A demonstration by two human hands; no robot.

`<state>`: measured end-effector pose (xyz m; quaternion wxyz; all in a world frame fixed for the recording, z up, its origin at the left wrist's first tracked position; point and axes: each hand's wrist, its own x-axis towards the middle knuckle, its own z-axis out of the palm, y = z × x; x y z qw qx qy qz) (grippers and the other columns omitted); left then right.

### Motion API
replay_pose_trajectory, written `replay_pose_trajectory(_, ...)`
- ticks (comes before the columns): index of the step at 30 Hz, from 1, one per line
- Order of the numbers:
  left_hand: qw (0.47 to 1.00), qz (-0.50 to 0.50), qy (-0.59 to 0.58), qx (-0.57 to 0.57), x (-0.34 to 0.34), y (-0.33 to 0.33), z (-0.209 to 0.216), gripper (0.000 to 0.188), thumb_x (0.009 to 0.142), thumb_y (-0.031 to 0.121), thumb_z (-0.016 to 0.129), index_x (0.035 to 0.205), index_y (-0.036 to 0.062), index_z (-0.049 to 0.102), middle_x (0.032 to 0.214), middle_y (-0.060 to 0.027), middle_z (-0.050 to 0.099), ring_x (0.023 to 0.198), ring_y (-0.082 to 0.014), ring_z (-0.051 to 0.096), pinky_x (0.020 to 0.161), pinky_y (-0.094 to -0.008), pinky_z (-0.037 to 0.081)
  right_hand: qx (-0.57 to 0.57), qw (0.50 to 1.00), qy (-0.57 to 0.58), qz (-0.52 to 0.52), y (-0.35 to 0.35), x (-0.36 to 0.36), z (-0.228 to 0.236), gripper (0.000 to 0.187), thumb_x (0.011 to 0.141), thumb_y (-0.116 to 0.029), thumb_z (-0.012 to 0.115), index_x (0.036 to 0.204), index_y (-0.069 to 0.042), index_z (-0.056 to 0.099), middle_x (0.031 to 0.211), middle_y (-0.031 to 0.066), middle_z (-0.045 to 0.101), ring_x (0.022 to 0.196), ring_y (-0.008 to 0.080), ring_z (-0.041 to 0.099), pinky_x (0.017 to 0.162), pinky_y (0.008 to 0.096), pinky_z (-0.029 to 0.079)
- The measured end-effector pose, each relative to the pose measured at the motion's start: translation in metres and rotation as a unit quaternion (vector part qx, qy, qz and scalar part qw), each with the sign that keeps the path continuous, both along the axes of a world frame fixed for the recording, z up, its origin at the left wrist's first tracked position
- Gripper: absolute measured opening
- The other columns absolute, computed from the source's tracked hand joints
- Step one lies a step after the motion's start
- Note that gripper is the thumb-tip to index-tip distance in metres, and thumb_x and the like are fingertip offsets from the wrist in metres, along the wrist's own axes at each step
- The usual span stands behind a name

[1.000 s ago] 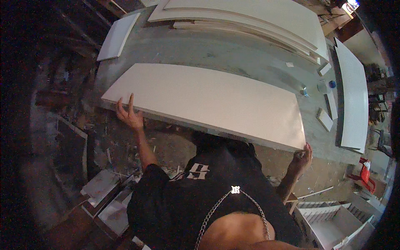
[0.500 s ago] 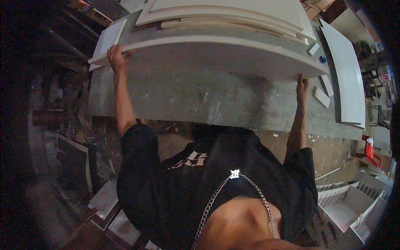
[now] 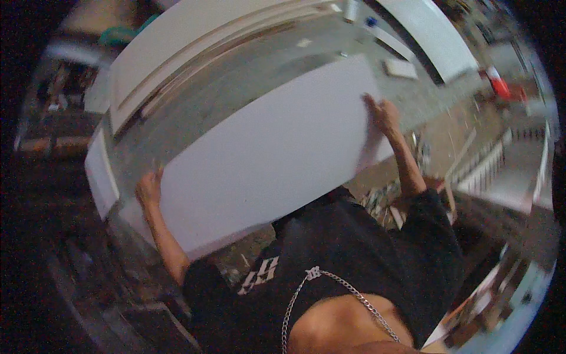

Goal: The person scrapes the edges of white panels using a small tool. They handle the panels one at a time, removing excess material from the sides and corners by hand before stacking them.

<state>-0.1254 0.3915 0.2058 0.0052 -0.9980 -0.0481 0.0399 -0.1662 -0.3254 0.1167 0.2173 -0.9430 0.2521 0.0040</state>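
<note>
A long white panel (image 3: 265, 150) lies face up in front of me, slanting from lower left to upper right, its near edge close to my body. My left hand (image 3: 149, 187) is closed at the panel's left end. At the opposite end, my right hand (image 3: 384, 115) grips the short edge, with a finger reaching over the white face and a shadow beneath it. The grey worktable (image 3: 194, 133) shows beyond the panel's far edge. The fingers under the panel are hidden.
Large stacked boards (image 3: 177, 44) cover the far side of the table. A small white block (image 3: 401, 69) and a blue round item (image 3: 371, 22) sit at the far right, near a long white panel (image 3: 439, 35). A slatted white crate (image 3: 501, 168) stands on the floor to the right.
The panel, held tilted up with its underside in shadow, has come down toward me and now shows its bright face. Both hands came nearer with it, and my view has turned to the right.
</note>
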Motion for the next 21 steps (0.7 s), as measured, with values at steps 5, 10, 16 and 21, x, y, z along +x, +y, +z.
replay_pose_trajectory(5, 0.998, -0.026, -0.006, -0.055, 0.012, -0.05, -0.046, 0.085, 0.085, 0.076, 0.041, 0.079, -0.0041, 0.068, 0.077, -0.0273, 0.063, 0.072, -0.0468, 0.059, 0.066, -0.0523, 0.044, 0.01, 0.999, 0.046, -0.001, -0.01, 0.003, 0.02, 0.089, 0.08, -0.081, 0.044, 0.068, 0.004, 0.065, 0.069, 0.0244, 0.064, 0.066, 0.0357, 0.064, 0.063, 0.047, 0.047)
replay_pose_trajectory(10, 0.999, -0.034, 0.009, -0.041, 0.017, -0.021, -0.063, 0.091, 0.083, 0.08, 0.037, 0.079, -0.0048, 0.069, 0.077, -0.0281, 0.064, 0.072, -0.0483, 0.059, 0.066, -0.0533, 0.043, 0.056, 0.996, 0.072, 0.021, 0.016, 0.011, 0.007, 0.089, 0.08, -0.082, 0.043, 0.071, 0.004, 0.067, 0.075, 0.0257, 0.066, 0.073, 0.0383, 0.066, 0.068, 0.0472, 0.049)
replay_pose_trajectory(16, 0.993, -0.067, -0.012, -0.098, 0.027, -0.078, -0.089, 0.091, 0.082, 0.081, 0.037, 0.079, -0.0038, 0.07, 0.073, -0.0272, 0.064, 0.068, -0.0458, 0.06, 0.066, -0.0518, 0.044, -0.042, 0.995, -0.095, 0.013, -0.045, -0.005, -0.037, 0.077, 0.08, -0.075, 0.054, 0.095, 0.0, 0.068, 0.096, 0.0225, 0.069, 0.093, 0.0387, 0.065, 0.077, 0.0467, 0.051)
replay_pose_trajectory(21, 0.991, -0.043, 0.017, -0.124, 0.052, -0.039, -0.125, 0.086, 0.085, 0.076, 0.042, 0.078, -0.0065, 0.068, 0.07, -0.0252, 0.064, 0.066, -0.0426, 0.06, 0.064, -0.051, 0.045, 0.025, 0.979, -0.12, -0.166, -0.081, -0.04, 0.027, 0.044, 0.08, -0.041, 0.068, 0.101, -0.003, 0.064, 0.095, 0.0166, 0.069, 0.089, 0.0308, 0.066, 0.074, 0.0409, 0.052)
